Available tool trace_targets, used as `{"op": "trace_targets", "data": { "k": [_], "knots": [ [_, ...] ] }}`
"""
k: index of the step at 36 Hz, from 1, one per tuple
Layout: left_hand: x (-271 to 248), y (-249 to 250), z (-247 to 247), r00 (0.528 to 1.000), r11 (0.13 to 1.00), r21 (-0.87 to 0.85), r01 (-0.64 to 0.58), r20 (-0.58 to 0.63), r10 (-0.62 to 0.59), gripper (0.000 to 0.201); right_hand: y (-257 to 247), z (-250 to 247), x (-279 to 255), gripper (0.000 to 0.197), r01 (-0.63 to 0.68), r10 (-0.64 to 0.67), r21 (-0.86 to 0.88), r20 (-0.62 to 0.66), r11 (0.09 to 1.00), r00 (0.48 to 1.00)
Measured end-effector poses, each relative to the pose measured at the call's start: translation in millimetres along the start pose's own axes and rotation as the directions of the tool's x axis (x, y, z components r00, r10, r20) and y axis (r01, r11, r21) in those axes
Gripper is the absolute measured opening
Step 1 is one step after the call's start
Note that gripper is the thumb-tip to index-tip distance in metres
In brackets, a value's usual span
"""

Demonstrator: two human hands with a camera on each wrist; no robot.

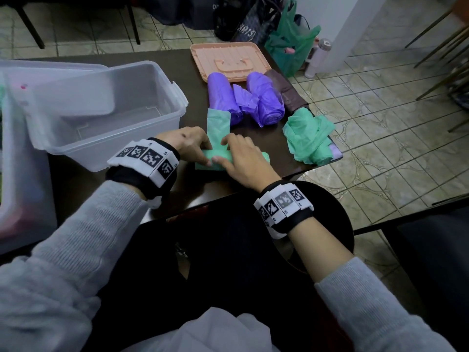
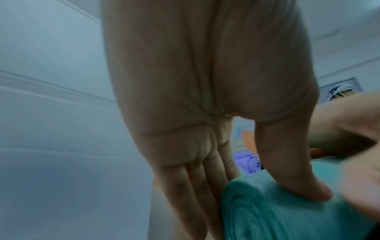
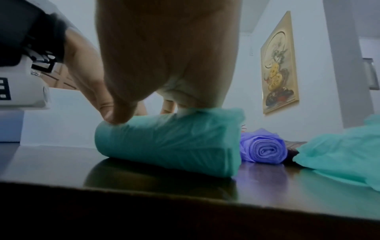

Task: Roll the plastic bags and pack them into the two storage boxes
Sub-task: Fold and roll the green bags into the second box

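A green bag roll [image 1: 220, 161] lies on the dark table [image 1: 269, 138] near its front edge, with a flat green tail [image 1: 217, 123] running away from me. My left hand [image 1: 189, 143] holds the roll's left part, thumb [image 2: 292, 170] on top and fingers [image 2: 185, 186] down behind it. My right hand [image 1: 242, 158] grips its right part, thumb pressed on top and fingers over the back [image 3: 164, 65]. The roll [image 3: 168, 142] lies flat on the table. A clear storage box [image 1: 106, 110] stands open to the left, with a second box [image 1: 17, 174] nearer me.
Two purple rolls [image 1: 223, 97] [image 1: 266, 100] and a brown roll [image 1: 285, 90] lie behind the green one. A crumpled green bag [image 1: 307, 138] sits at the table's right corner. A pink lid [image 1: 228, 59] lies at the back. Bags stand on the tiled floor beyond.
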State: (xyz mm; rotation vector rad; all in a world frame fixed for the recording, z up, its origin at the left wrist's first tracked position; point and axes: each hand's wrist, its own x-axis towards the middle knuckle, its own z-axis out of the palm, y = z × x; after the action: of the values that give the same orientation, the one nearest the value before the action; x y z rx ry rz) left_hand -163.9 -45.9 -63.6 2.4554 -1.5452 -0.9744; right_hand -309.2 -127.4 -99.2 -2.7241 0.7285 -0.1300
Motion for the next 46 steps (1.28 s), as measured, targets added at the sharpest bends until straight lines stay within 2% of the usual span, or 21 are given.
{"op": "trace_targets", "data": {
  "k": [3, 7, 9, 12, 14, 18, 21, 23, 26, 32, 36, 41, 45, 46],
  "knots": [
    [-0.5, -4.3, -1.7, 0.998, 1.000, -0.018, -0.016, 0.054, 0.017, 0.040, 4.7, -0.6, -6.3, 0.057, 0.057, -0.057, 0.018, 0.048, 0.998, 0.997],
    [-1.9, -8.2, -1.8, 0.997, 0.999, -0.040, -0.030, 0.076, 0.033, 0.038, 10.8, -4.2, -3.8, 0.053, 0.060, -0.069, 0.086, 0.105, 0.995, 0.992],
    [-2.0, -8.9, -0.9, 0.998, 0.997, -0.067, -0.036, 0.044, 0.039, 0.039, 12.0, -5.6, 0.2, 0.051, 0.032, -0.050, 0.140, 0.124, 0.990, 0.991],
    [-1.2, -10.4, 0.4, 0.993, 0.982, -0.177, -0.068, -0.109, 0.049, 0.043, 14.5, -10.3, 7.9, 0.047, -0.012, -0.021, 0.188, 0.170, 0.982, 0.985],
    [-1.5, -12.1, 1.0, 0.982, 0.969, -0.225, -0.105, -0.180, 0.064, 0.036, 15.4, -13.6, 13.3, 0.047, 0.004, -0.039, 0.172, 0.204, 0.985, 0.978],
    [-1.8, -15.4, 0.9, 0.984, 0.959, -0.260, -0.116, -0.160, 0.076, 0.034, 17.3, -17.1, 22.8, 0.050, -0.020, 0.003, 0.055, 0.293, 0.998, 0.956],
    [0.9, -17.2, 3.7, 0.989, 0.959, -0.272, -0.085, -0.138, 0.048, 0.042, 17.7, -18.7, 27.2, 0.050, -0.034, 0.012, 0.057, 0.354, 0.998, 0.935],
    [2.4, -17.8, 6.5, 0.988, 0.953, -0.292, -0.078, -0.152, 0.034, 0.049, 19.4, -19.4, 28.2, 0.052, -0.048, 0.008, 0.108, 0.346, 0.993, 0.938],
    [2.6, -18.3, 10.7, 0.989, 0.952, -0.298, -0.070, -0.149, 0.026, 0.059, 21.9, -19.8, 27.6, 0.048, -0.135, 0.060, 0.236, 0.301, 0.962, 0.952],
    [5.7, -21.6, 13.2, 0.981, 0.917, -0.386, -0.100, -0.193, 0.026, 0.060, 23.9, -17.4, 32.9, 0.037, -0.137, 0.073, 0.237, 0.259, 0.962, 0.963],
    [8.4, -23.6, 13.5, 0.983, 0.918, -0.379, -0.113, -0.175, 0.049, 0.054, 24.0, -17.1, 39.4, 0.037, -0.137, 0.075, 0.208, 0.281, 0.968, 0.957],
    [9.7, -25.3, 12.9, 0.981, 0.923, -0.364, -0.124, -0.183, 0.060, 0.047, 20.9, -21.9, 42.4, 0.043, -0.187, 0.108, 0.194, 0.358, 0.963, 0.927],
    [8.6, -25.2, 10.2, 0.982, 0.924, -0.357, -0.137, -0.169, 0.080, 0.046, 16.6, -30.5, 45.2, 0.073, -0.200, 0.081, 0.254, 0.413, 0.946, 0.907],
    [8.6, -25.6, 9.9, 0.982, 0.926, -0.351, -0.137, -0.169, 0.081, 0.046, 14.8, -32.3, 47.0, 0.074, -0.205, 0.081, 0.246, 0.435, 0.947, 0.896]
  ]
}}
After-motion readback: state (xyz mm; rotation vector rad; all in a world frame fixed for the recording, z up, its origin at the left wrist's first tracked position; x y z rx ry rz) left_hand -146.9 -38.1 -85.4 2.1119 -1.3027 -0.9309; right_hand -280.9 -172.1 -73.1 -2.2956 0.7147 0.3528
